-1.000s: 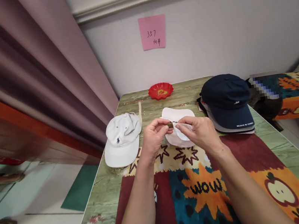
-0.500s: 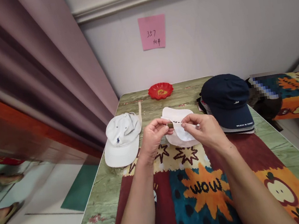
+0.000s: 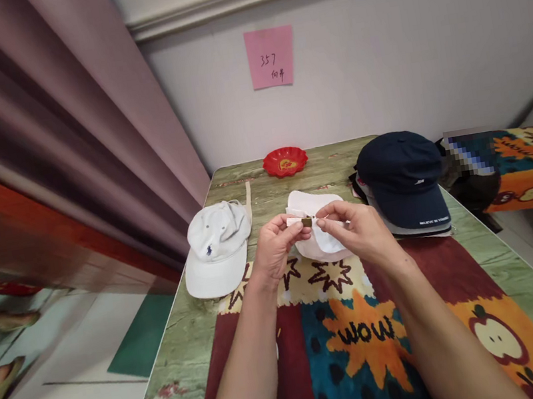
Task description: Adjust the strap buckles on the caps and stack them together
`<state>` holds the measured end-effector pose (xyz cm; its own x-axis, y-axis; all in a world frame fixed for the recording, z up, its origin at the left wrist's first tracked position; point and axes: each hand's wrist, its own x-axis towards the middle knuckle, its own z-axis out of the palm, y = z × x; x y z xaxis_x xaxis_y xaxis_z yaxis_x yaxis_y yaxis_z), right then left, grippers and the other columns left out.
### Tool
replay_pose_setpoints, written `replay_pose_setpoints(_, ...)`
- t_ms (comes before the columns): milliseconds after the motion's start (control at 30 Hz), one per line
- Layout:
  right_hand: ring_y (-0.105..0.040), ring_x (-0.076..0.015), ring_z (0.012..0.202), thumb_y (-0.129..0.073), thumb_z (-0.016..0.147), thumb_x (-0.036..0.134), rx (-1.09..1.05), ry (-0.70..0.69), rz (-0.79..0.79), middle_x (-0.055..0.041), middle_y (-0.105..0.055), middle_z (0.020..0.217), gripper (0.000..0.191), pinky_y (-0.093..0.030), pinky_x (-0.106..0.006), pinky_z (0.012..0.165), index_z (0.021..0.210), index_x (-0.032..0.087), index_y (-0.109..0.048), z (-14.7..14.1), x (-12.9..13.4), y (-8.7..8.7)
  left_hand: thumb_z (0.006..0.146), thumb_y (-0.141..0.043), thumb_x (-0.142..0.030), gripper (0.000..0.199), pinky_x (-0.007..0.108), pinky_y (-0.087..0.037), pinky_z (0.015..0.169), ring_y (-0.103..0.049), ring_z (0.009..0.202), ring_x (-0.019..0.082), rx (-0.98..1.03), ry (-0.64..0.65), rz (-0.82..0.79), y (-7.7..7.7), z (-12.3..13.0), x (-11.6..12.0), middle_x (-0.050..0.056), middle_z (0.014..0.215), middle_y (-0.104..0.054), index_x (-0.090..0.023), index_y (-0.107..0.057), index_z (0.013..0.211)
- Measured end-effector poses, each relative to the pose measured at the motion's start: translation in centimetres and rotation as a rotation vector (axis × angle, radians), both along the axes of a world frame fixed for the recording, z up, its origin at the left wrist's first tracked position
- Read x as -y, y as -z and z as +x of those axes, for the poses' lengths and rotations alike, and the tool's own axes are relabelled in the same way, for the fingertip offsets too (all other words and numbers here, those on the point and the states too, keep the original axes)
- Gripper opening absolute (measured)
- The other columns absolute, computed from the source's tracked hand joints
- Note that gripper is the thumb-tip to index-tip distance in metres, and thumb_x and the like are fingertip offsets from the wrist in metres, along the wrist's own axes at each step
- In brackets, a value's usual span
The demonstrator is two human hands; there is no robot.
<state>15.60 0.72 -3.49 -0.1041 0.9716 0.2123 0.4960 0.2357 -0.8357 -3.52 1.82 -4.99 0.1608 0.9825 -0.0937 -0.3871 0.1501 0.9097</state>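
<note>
White cap (image 3: 313,199): strap (image 3: 294,222) and buckle (image 3: 306,222) pinched in left hand (image 3: 271,244), strap also in right hand (image 3: 363,230). Risk: strap slips back out if left pinch slackens.

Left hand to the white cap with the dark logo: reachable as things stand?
Probably yes. The left hand is right beside the logo cap, with nothing visible between them. Its fingers are pinching the white strap, though, so it'd likely need to let go first.

Head-worn camera looks forward and steeply down over both forearms.
</note>
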Motion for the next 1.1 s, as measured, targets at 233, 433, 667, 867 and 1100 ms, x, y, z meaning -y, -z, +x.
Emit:
replay_pose_setpoints(233, -0.051, -0.0133, 0.057, -0.063, 0.086, 0.039, -0.009, -0.057, -0.008, 0.0001, -0.067, 0.068, 0.024, -0.036, -0.025, 0.054, 0.086, 0.019, -0.078, 1.2, -0.3, 0.2, 0.065, -0.092, -0.029, 0.033, 0.025, -0.057, 0.073, -0.071, 0.068, 0.013, 0.015, -0.037, -0.002, 0.0, -0.4, -0.3, 0.002, 0.075, -0.073, -0.013, -0.07, 0.083)
replay_pose_setpoints(433, -0.051, -0.0129, 0.055, -0.064, 0.085, 0.04, -0.051, -0.055, -0.048, 0.0009, -0.067, 0.067, 0.024, -0.036, -0.025, 0.053, 0.087, 0.02, -0.078, 0.8, -0.7, 1.0, 0.066, -0.091, -0.03, 0.033, 0.025, -0.057, 0.073, -0.071, 0.067, 0.013, -0.004, -0.005, -0.041, 0.4, 0.0, -0.2, 0.004, 0.073, -0.075, -0.012, -0.072, 0.086)
replay_pose_setpoints(667, -0.064, -0.0167, 0.066, -0.068, 0.086, 0.046, 0.082, -0.012, -0.01, -0.002, -0.078, 0.085, 0.027, -0.041, -0.025, 0.06, 0.095, 0.024, -0.08, -0.2, -0.3, 0.5, 0.066, -0.091, -0.031, 0.031, 0.025, -0.055, 0.07, -0.068, 0.066, 0.013, 0.003, 0.018, -0.025, 0.0, 0.5, 0.0, 0.004, 0.073, -0.073, -0.012, -0.073, 0.083)
replay_pose_setpoints(867, -0.067, -0.0186, 0.072, -0.066, 0.088, 0.044, 0.104, 0.0, 0.019, -0.002, -0.079, 0.083, 0.026, -0.04, -0.026, 0.064, 0.092, 0.023, -0.081, -0.7, -0.5, 1.0, 0.075, -0.083, -0.037, 0.028, 0.025, -0.052, 0.067, -0.064, 0.065, 0.013, -0.161, 0.059, 0.061, 0.2, 0.2, 0.1, 0.004, 0.071, -0.071, -0.012, -0.073, 0.085)
replay_pose_setpoints(1100, -0.058, -0.016, 0.061, -0.065, 0.086, 0.045, 0.121, -0.027, -0.03, -0.0013, -0.075, 0.076, 0.028, -0.032, -0.027, 0.057, 0.091, 0.022, -0.08, -0.7, -0.1, 0.3, 0.082, -0.075, -0.03, 0.031, 0.024, -0.048, 0.063, -0.061, 0.073, 0.011, -0.656, -0.163, 0.501, 0.0, -1.1, -0.3, 0.008, 0.113, -0.07, -0.02, -0.071, 0.112)
